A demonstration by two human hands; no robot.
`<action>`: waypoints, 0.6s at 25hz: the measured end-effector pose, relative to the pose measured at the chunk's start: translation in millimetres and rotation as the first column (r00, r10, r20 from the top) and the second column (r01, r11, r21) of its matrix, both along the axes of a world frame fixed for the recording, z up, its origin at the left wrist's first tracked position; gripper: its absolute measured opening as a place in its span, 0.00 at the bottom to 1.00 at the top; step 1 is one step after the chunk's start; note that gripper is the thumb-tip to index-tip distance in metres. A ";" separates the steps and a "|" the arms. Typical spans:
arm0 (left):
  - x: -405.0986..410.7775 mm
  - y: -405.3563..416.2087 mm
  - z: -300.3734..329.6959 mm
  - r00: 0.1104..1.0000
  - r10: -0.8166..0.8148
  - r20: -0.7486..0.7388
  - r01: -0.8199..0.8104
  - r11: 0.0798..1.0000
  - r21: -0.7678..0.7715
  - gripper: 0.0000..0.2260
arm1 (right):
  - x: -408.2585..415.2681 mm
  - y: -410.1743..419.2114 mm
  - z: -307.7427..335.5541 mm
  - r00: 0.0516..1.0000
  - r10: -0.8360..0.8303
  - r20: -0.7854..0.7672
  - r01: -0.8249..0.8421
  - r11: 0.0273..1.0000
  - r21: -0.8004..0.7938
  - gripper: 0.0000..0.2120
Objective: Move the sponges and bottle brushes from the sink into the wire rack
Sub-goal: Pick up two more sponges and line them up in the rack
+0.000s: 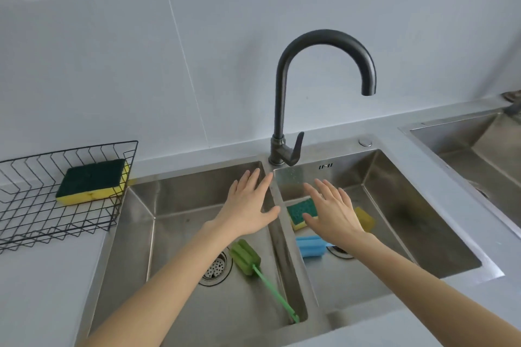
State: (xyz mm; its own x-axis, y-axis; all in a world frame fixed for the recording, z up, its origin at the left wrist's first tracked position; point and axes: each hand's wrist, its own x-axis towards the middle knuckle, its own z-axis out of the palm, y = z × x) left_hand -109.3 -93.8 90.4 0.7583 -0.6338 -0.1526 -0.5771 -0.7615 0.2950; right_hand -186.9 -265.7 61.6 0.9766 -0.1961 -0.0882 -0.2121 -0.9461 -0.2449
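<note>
A black wire rack (33,211) stands on the counter at the left and holds one green-and-yellow sponge (91,182). In the left basin of the double sink (270,236) lies a green bottle brush (253,267), handle toward me. The right basin holds a green-and-yellow sponge (300,211) and a blue bottle brush (311,246), both partly hidden by my right hand (334,210). That hand hovers flat, fingers spread, above the sponge. My left hand (249,204) hovers spread over the left basin. Neither hand holds anything.
A black gooseneck faucet (284,110) rises behind the divider between the basins. A drain strainer (215,267) sits in the left basin beside the green brush. Another steel sink (462,138) is at the far right. Grey counter surrounds the basins.
</note>
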 end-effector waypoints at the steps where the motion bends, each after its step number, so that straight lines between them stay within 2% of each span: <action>1: -3.7 -14.5 -3.7 1.000 -0.006 -0.004 0.006 1.000 0.005 0.32 | -4.4 -13.8 -4.3 1.000 -0.003 -0.012 0.003 1.000 0.000 0.31; 15: -14.2 -130.9 -48.7 0.991 0.031 -0.132 -0.017 0.994 0.112 0.32 | -25.8 -135.8 -44.7 0.984 -0.022 -0.177 0.027 0.999 0.029 0.31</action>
